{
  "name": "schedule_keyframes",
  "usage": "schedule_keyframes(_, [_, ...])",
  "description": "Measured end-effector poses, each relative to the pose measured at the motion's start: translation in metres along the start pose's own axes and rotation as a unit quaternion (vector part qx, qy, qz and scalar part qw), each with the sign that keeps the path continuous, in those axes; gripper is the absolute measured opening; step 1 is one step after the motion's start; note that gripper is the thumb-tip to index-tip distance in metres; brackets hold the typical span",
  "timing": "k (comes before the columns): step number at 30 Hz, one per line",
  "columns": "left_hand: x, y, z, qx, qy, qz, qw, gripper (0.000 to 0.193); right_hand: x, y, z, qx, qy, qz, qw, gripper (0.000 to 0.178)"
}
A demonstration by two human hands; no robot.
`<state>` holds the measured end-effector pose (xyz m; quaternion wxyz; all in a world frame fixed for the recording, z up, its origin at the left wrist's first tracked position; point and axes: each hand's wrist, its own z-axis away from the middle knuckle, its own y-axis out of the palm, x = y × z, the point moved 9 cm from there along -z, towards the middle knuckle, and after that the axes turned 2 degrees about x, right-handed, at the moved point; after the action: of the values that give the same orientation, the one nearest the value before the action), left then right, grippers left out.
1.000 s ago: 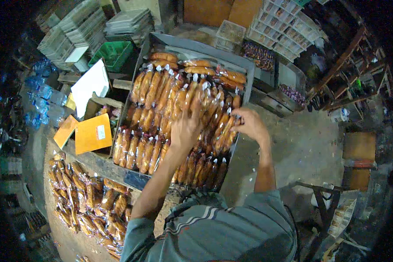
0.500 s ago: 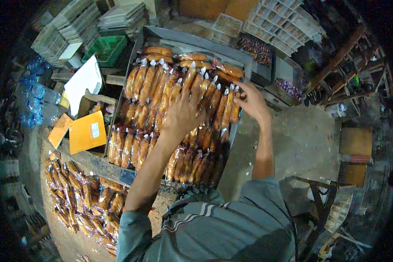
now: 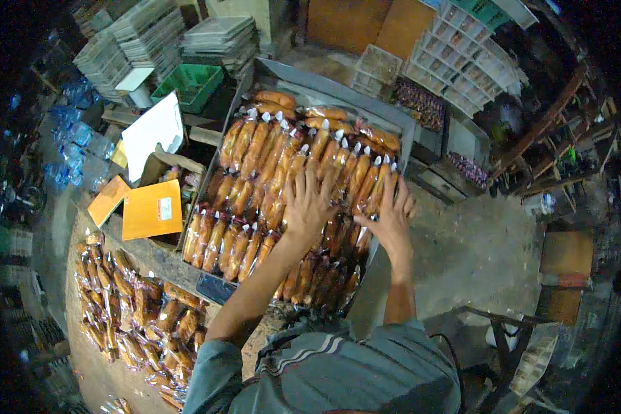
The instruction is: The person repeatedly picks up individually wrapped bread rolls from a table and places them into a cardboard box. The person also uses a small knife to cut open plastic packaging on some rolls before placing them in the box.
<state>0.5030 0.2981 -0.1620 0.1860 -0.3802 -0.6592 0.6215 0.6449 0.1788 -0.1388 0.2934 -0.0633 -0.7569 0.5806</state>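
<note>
Rows of long bread rolls in clear plastic wrappers [image 3: 261,148] fill a large grey tray [image 3: 328,87] in front of me. My left hand [image 3: 309,207] lies with its fingers spread over the wrapped rolls in the middle of the tray. My right hand [image 3: 392,215] is at the tray's right side, its thumb and fingers apart, touching or just above the rolls at the end of the row. I see nothing held in either hand. At the far end of the tray, several rolls lie crosswise.
A loose heap of wrapped rolls [image 3: 141,310] lies at the lower left. A dark phone [image 3: 215,288] rests by the tray's near edge. Left of the tray are an orange notebook [image 3: 152,210], white paper [image 3: 152,131] and a green crate [image 3: 188,86]. Stacked trays [image 3: 221,41] stand behind.
My right hand has come nearer from the tray's far right corner, down along its right side. My left hand stays spread on the rolls. The whole view has shifted slightly.
</note>
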Motion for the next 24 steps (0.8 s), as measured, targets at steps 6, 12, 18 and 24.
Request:
schedule_keyframes(6, [0.018,-0.038,0.054,-0.075,-0.039,0.084,0.993,0.110,0.023,-0.047,-0.054,-0.054,-0.134,-0.159,0.977,0.093])
schedule_keyframes(12, [0.067,-0.002,0.061,0.032,-0.152,0.156,0.975,0.091,0.081,0.032,-0.154,-0.037,-0.198,-0.136,0.970,0.052])
schedule_keyframes(18, [0.085,0.009,0.023,-0.055,-0.086,0.121,0.987,0.070,0.089,0.060,-0.156,0.028,-0.163,-0.094,0.982,0.044])
schedule_keyframes(24, [0.088,-0.006,0.011,-0.030,-0.086,0.086,0.992,0.069,0.099,0.031,-0.134,-0.067,-0.187,-0.060,0.978,0.045])
